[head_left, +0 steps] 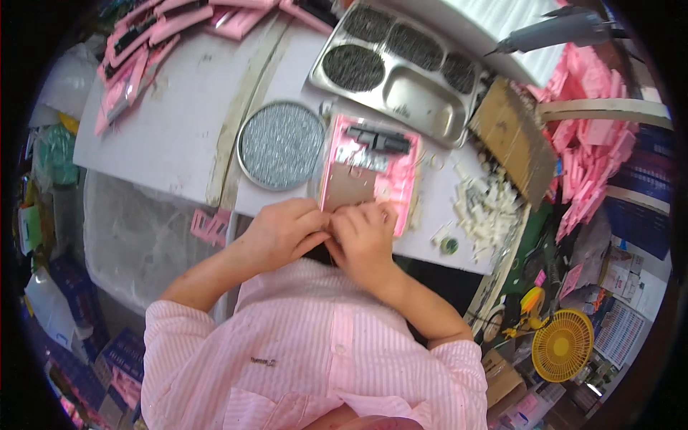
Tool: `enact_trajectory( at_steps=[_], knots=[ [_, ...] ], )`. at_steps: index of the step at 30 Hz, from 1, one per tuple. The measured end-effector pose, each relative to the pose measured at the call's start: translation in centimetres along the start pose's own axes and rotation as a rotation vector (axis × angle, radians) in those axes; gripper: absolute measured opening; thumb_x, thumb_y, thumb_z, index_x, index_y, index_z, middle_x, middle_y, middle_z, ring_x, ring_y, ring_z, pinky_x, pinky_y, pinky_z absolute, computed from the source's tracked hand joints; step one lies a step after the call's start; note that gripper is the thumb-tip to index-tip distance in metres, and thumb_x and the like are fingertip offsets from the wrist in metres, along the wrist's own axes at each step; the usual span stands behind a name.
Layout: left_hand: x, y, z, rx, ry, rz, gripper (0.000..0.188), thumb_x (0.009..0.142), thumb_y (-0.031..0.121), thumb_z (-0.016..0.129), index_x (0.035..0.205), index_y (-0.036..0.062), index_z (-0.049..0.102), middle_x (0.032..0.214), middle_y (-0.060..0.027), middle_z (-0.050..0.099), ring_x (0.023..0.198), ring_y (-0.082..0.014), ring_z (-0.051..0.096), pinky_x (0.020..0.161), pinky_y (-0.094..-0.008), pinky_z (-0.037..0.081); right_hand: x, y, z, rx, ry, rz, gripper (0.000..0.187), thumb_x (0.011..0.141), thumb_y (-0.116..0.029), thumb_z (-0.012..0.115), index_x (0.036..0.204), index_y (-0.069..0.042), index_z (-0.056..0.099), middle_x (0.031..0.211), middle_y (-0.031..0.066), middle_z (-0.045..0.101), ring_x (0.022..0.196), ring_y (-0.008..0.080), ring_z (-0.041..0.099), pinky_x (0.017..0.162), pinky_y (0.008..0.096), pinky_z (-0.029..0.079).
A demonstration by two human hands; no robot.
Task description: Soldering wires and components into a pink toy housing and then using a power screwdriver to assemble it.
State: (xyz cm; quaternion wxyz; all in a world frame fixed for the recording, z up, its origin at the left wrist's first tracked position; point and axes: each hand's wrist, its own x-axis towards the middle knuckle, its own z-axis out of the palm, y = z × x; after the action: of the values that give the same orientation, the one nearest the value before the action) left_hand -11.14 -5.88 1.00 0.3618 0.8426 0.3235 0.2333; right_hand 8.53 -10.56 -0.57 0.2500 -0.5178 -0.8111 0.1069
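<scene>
round dish (280, 145) left of card (369, 172), tray (423, 107) behind
</scene>
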Motion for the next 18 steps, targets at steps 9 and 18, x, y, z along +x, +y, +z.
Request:
enact_trajectory(
  at_steps=[9, 18],
  knots=[
    [0.3, -2.8, -0.6, -0.013, -0.088, 0.181, 0.016, 0.085, 0.012, 0.073, 0.098, 0.0061, 0.066, 0.092, -0.0105, 0.062, 0.082, -0.0313, 0.065, 0.067, -0.0412, 0.054, 23.3, 10.4, -11.4, 0.261, 0.195, 0.072, 0.015, 0.086, -0.022, 0.068, 0.084, -0.007, 0.072, 0.081, 0.0133, 0.071, 0.077, 0.0332, 0.066, 0.074, 0.0443, 0.051],
    [1.0, -3.1, 0.1, -0.040, -0.062, 0.217, 0.013, 0.086, 0.017, 0.071, 0.094, 0.0072, 0.066, 0.090, -0.0079, 0.059, 0.078, -0.0262, 0.065, 0.065, -0.0384, 0.054, 47.1, 27.9, -11.6, -0.755, 0.674, 0.035, 0.017, 0.089, -0.026, 0.068, 0.103, -0.021, 0.077, 0.109, -0.0009, 0.070, 0.107, 0.0296, 0.062, 0.086, 0.0444, 0.056]
  ],
)
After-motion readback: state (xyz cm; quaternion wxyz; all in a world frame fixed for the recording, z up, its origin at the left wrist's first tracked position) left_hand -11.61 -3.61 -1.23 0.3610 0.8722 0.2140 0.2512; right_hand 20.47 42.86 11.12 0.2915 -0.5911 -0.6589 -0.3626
